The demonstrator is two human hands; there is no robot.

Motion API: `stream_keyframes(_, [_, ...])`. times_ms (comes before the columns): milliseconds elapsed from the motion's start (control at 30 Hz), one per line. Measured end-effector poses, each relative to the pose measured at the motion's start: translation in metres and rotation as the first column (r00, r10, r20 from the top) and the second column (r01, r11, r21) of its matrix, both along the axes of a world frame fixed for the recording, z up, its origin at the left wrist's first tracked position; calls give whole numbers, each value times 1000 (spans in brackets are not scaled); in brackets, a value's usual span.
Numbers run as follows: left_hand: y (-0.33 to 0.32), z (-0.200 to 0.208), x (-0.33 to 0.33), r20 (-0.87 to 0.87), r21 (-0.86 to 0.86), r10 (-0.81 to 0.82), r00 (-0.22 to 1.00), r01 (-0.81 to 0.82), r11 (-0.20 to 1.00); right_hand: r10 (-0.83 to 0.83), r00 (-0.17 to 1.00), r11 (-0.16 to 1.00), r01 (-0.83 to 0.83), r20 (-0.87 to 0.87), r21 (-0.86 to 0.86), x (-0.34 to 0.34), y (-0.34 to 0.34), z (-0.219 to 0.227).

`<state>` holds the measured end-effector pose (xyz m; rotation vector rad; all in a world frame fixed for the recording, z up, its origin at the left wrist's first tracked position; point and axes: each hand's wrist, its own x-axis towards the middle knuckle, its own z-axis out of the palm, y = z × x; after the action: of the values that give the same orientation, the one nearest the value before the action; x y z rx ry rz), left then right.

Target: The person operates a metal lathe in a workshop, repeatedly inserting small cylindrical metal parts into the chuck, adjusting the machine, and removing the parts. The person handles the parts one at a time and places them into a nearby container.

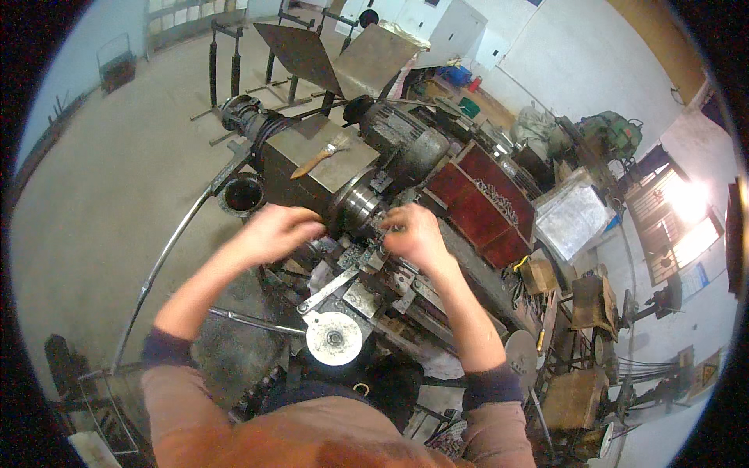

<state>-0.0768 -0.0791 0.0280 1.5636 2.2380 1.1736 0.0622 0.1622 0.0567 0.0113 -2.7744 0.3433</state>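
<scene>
In the middle stands a small metal lathe whose round steel chuck shows between my two hands. My left hand is just left of the chuck, its fingers pointing toward it, slightly apart and with nothing visible in them. On the chuck's right side, my right hand has its fingers curled in close to the front of the chuck. Whatever lies between those fingertips is too small and blurred to make out. Below the hands are the tool slide, a flat metal lever and a pale round handwheel.
A wooden-handled brush lies on the headstock cover. Behind sits an electric motor. A red tray holding small metal parts stands to the right. A long metal rod slants along the left.
</scene>
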Motion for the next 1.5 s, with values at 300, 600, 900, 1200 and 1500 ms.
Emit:
stream_keyframes(300, [-226, -24, -36, -479, -269, 611, 631, -767, 582, -126, 920, 943, 227, 372, -242, -53, 32, -45])
stream_keyframes(600, [-248, -74, -26, -340, -371, 701, 627, -775, 512, -97, 931, 953, 189, 352, -237, -60, 30, -41])
stream_keyframes(900, [-351, -107, -233, -847, -242, 327, 420, -850, 467, -128, 931, 970, 189, 341, -154, -61, 22, -39])
stream_keyframes(1200, [-342, -118, -281, -830, -209, 419, 369, -901, 380, -192, 902, 952, 266, 387, -149, -56, 30, -38])
stream_keyframes(1500, [-139, -165, -185, -19, 20, 707, 707, -707, 707, -146, 979, 973, 116, -143, -198, 14, 22, -7])
